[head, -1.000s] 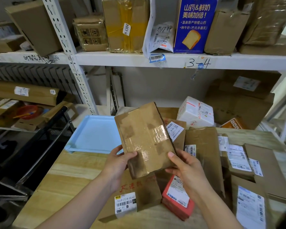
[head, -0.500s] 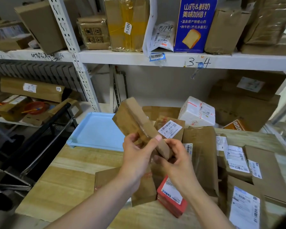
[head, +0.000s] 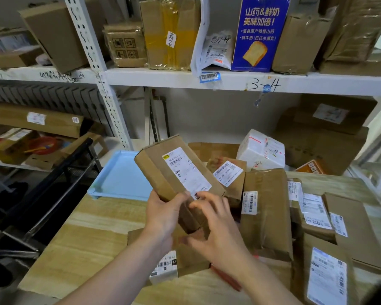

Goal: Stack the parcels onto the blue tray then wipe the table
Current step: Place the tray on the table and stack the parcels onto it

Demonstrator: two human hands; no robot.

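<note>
Moved since earlier: the flat brown cardboard parcel (head: 161, 172) has been turned over in the hands; its taped face showed a second ago, and now its white shipping label faces up.
Left hand: the left hand (head: 163, 214) grips the parcel's lower left edge, fingers wrapped round it.
Right hand: the right hand (head: 218, 230) holds the lower end, fingertips on the label and thumb underneath; it is slightly blurred.
Parcel position: in the air, tilted, just right of the tray and not on it.
Progress: the light blue plastic tray (head: 119, 179) is bare where visible, so stacking looks barely begun. The heap of parcels (head: 266, 212) lies on the pale wooden table (head: 86, 238); wiping is not yet started.
Materials: matte corrugated card, paper labels, one white wrapped box (head: 262, 150), a smooth raised-rim tray and a grained plank tabletop.
</note>
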